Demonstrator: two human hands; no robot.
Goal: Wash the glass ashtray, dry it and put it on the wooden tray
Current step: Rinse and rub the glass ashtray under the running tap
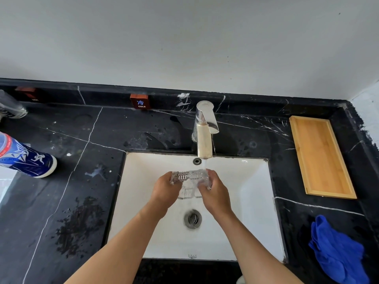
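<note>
The clear glass ashtray [189, 182] is held over the white sink [252, 193], right under the running water from the chrome tap [204, 130]. My left hand [167, 191] grips its left side and my right hand [215, 193] grips its right side. Fingers cover part of the glass. The empty wooden tray [322, 156] lies on the black marble counter to the right of the sink. A crumpled blue cloth [336, 251] lies on the counter at the near right.
A blue and white bottle [26, 158] lies on the counter at the left, with another container [10, 107] behind it. Dark ash-like crumbs [78, 226] are scattered left of the sink. A small COLD sign [140, 102] stands against the backsplash.
</note>
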